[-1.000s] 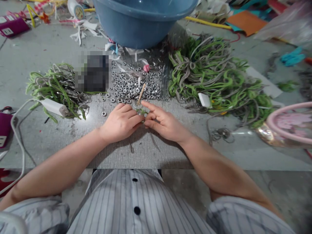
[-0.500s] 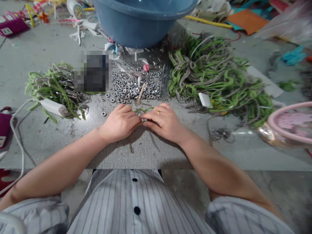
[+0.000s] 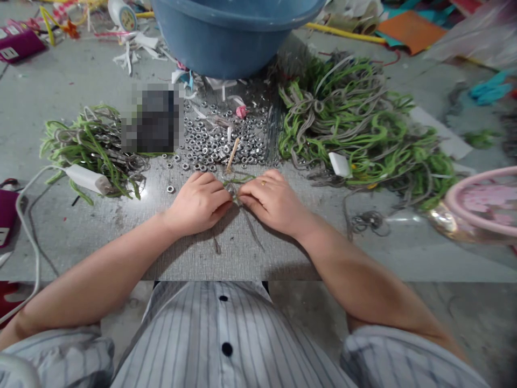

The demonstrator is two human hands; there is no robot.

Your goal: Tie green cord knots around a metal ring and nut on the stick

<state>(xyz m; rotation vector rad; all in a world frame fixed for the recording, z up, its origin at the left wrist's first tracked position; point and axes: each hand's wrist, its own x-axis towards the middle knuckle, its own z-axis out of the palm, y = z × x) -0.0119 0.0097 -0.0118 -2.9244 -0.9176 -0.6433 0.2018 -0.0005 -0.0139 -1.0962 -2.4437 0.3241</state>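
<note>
My left hand (image 3: pixel 202 202) and my right hand (image 3: pixel 272 202) meet over the front of the table, fingertips pinched close together. Between and just beyond them shows a thin green and grey cord (image 3: pixel 243 179), which both hands grip; the exact grip is hidden by the fingers. A loose grey strand (image 3: pixel 252 231) trails from the fingertips toward the table's front edge. Just past the hands lies a thin wooden stick (image 3: pixel 232 155) beside many scattered metal nuts (image 3: pixel 202 151). One nut (image 3: pixel 170 189) sits alone left of my left hand.
A blue basin (image 3: pixel 226 48) stands behind the nuts. Green and grey cords are heaped on the right (image 3: pixel 355 124), with a smaller cord bundle (image 3: pixel 81 140) on the left by a white block with a cable (image 3: pixel 86 179). A pink-rimmed object (image 3: pixel 452 199) stands at far right.
The fingertips have shifted slightly, and my right fingers have drawn a little apart from the left. More of the green cord and the grey strand now shows between them.
</note>
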